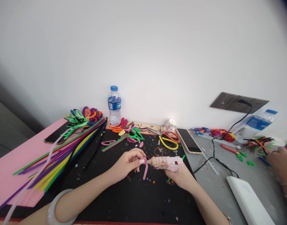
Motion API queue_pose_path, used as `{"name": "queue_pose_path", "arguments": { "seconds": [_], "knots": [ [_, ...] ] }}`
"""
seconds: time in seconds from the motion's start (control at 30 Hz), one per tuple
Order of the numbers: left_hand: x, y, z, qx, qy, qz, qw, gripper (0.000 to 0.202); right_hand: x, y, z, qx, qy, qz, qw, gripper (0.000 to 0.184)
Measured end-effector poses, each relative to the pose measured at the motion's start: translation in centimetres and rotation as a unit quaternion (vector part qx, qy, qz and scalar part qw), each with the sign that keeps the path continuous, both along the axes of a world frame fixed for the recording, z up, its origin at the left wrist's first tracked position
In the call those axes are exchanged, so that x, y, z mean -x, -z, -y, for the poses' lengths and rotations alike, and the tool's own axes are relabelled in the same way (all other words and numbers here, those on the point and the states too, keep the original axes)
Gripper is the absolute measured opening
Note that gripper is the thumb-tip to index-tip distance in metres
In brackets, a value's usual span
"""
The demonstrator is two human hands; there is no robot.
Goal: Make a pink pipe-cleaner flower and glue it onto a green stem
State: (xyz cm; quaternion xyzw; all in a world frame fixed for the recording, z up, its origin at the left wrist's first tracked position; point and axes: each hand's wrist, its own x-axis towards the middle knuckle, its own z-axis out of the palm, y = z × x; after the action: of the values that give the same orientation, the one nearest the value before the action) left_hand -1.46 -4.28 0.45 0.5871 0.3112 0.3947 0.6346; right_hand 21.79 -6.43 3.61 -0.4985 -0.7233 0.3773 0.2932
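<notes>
My left hand (131, 161) pinches a pink pipe cleaner (145, 171), whose loose end hangs down over the black mat (124, 200). In my right hand (180, 176) is a pale pink glue gun (169, 163), gripped by its handle. Its crusted nozzle points left and is close to the pipe cleaner; whether they touch I cannot tell. Beyond my hands lie red-and-yellow-handled scissors (169, 142) and several bent pipe-cleaner loops (136, 134). The glue gun's trigger is hidden behind my fingers.
Long coloured pipe cleaners (70, 153) cover the left side on pink card (21, 165). A water bottle (114, 107) and a phone (189, 140) stand and lie at the back. To the right are a white power strip (248, 201), a black cord (213, 150) and another person's hand (280, 161).
</notes>
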Motion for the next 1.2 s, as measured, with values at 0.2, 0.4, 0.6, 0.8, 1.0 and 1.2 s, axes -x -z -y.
{"name": "queue_pose_path", "arguments": {
  "seconds": [0.2,0.4,0.6,0.8,1.0,1.2],
  "knots": [
    [0.01,-0.36,0.09,0.004,0.007,-0.005,1.0,0.023,-0.11,0.08,-0.06,-0.016,0.017,0.0,1.0,0.02],
    [-0.06,-0.49,0.14,0.01,0.002,-0.011,1.0,0.027,-0.06,0.27,-0.05,-0.014,0.013,0.011,1.0,0.017],
    [-0.07,-0.66,0.13,0.007,0.001,-0.006,1.0,0.027,-0.02,0.11,-0.01,0.003,0.0,-0.007,1.0,0.023],
    [0.01,-0.64,0.09,0.006,0.001,-0.014,1.0,0.03,0.04,-0.21,0.02,0.002,0.005,-0.014,1.0,0.025],
    [0.0,-0.7,0.12,0.007,0.0,-0.018,1.0,0.03,0.03,-0.21,0.03,0.006,0.0,-0.016,1.0,0.027],
    [0.01,-0.7,0.08,0.003,0.005,-0.013,1.0,0.027,-0.09,-0.05,0.04,0.004,-0.007,-0.014,1.0,0.026]
  ]
}}
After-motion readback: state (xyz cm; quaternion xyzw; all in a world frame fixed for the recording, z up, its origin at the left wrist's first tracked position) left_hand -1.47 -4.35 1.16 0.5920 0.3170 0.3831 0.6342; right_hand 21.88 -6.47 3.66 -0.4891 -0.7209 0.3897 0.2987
